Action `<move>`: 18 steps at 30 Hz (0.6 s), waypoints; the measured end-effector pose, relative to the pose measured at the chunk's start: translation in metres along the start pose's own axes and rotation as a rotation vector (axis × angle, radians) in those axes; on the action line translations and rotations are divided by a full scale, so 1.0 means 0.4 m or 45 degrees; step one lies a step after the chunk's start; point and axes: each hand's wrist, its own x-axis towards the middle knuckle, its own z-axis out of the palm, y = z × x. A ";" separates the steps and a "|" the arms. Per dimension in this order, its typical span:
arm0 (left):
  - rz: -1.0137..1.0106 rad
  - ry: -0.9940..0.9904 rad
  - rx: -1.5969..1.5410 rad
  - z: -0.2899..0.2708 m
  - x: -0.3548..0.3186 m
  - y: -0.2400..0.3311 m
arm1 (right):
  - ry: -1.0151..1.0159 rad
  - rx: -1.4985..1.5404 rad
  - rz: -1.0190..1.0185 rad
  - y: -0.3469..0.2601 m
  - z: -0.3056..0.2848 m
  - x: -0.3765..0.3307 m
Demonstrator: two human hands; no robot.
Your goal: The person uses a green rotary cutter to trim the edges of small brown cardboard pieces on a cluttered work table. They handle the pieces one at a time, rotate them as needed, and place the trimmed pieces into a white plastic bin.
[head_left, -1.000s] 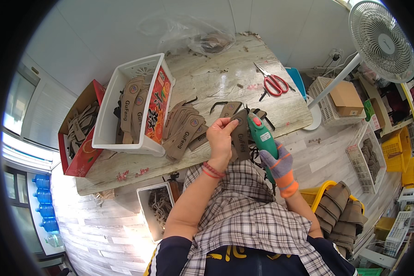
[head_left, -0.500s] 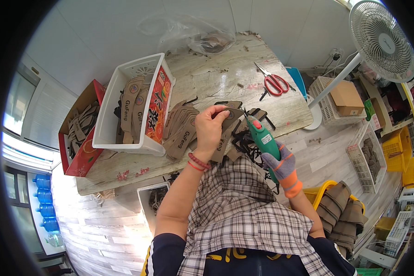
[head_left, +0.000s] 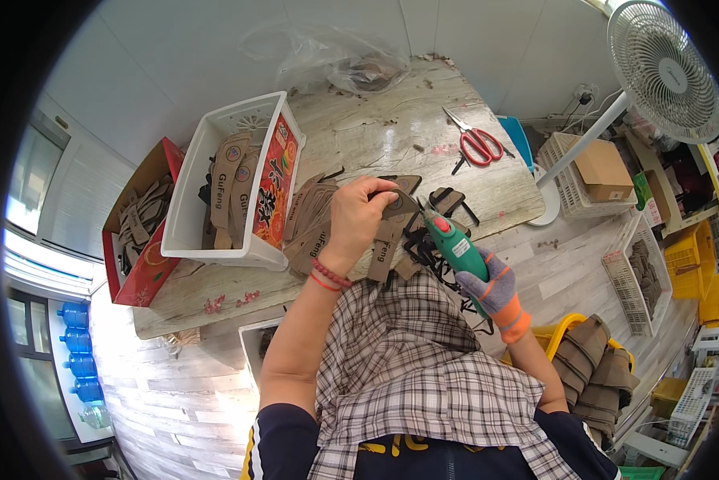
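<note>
Your left hand [head_left: 358, 222] pinches the strip [head_left: 400, 206] left of the tool [head_left: 455, 245] your right hand [head_left: 493, 290] grips; strip's likely light, bendy, so hold its end.

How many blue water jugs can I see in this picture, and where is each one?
4. They line up near the left edge, from top to bottom: first jug, second jug, third jug and fourth jug. More may be hidden behind them.

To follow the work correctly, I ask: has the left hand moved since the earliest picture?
Yes: the left hand has moved leftward, nearer to the white bin, which stands still.
</note>
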 end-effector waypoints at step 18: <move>0.192 0.137 1.246 0.058 0.041 -0.146 | 0.161 0.016 0.145 0.016 0.014 -0.006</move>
